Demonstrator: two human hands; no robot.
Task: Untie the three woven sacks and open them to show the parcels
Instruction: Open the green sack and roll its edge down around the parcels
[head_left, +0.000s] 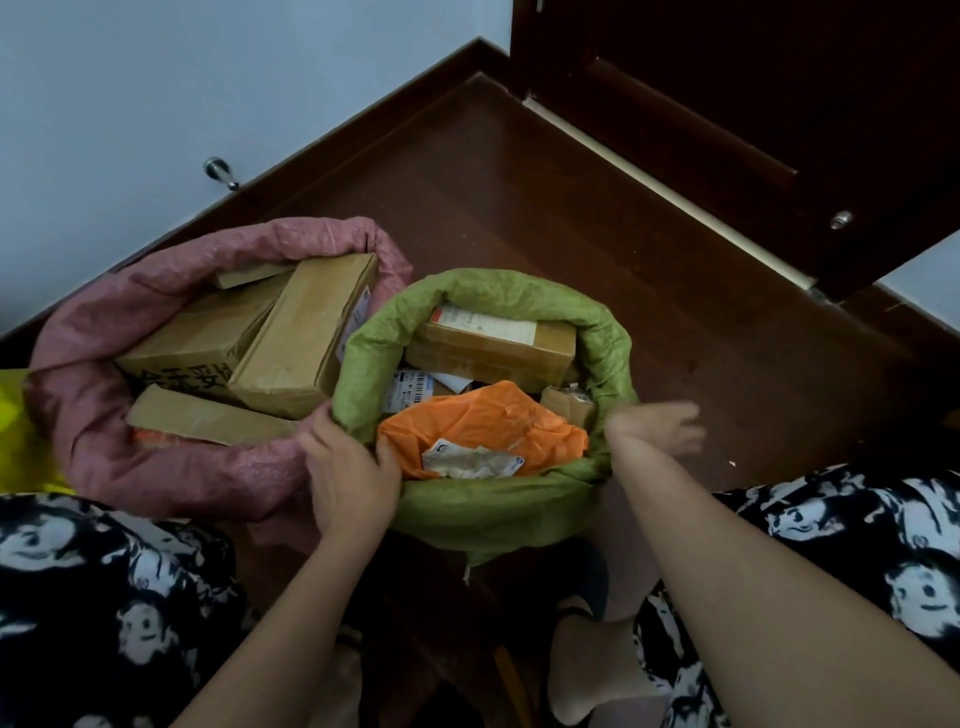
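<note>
A green woven sack (498, 512) stands open in front of me, its rim rolled down. Inside lie an orange plastic parcel (483, 423), a brown cardboard box (493, 345) with a white label, and smaller packets. My left hand (350, 475) grips the sack's rolled rim at its left side, thumb inside. My right hand (660, 428) is blurred at the sack's right rim; its fingers look spread and I cannot tell if it touches the rim. To the left a pink woven sack (171, 473) is also open, holding several cardboard boxes (296, 345).
Something yellow (15, 441) shows at the far left edge behind the pink sack. Dark wood floor (571, 197) stretches ahead to a white wall with a metal doorstop (221, 174). A dark wooden door (779, 119) stands at the upper right. My patterned clothing fills the bottom corners.
</note>
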